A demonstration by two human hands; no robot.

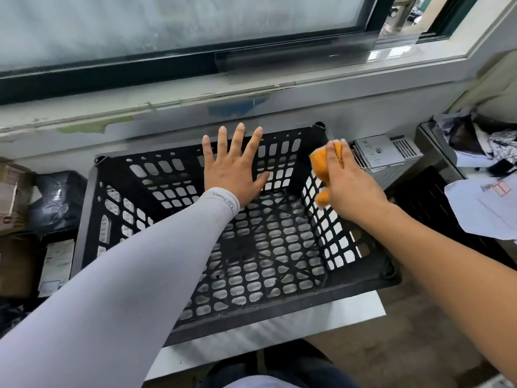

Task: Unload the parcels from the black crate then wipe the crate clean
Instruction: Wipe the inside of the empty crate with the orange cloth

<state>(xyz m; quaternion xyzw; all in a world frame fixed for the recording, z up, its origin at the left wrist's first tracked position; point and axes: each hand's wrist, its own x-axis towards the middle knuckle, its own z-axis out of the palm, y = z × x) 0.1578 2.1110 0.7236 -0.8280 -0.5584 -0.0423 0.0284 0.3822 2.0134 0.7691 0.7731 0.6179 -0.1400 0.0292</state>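
The black crate [237,247] sits on a pale board [279,326] under the window [179,29], its latticed floor bare and showing light through the holes. The left hand [232,169], in a long grey sleeve [140,275], is spread flat with straight fingers over the crate's far wall; whether the palm actually touches the plastic I cannot tell. The right hand [349,183] is at the crate's far right corner, fingers laid over an orange cloth [324,169] that bunches out beneath them, pressing it against the top of the right wall. Around the crate things crowd in: to the left, a black plastic-wrapped parcel [56,197] lies against a brown cardboard box [12,191], and nearer, a parcel with a white label [57,264] stands just beside the crate's left wall. To the right, a grey boxy device [383,152] with handwriting on it sits right behind the corner being wiped, and beyond it a second black crate [436,211] carries loose white papers [486,208]. Far right, a heap of dark and patterned wrappings [481,141] is too jumbled to sort out. The sleeve hides much of the crate's near left side, the labels are too blurred to read, and the left-hand parcels run off the edge.
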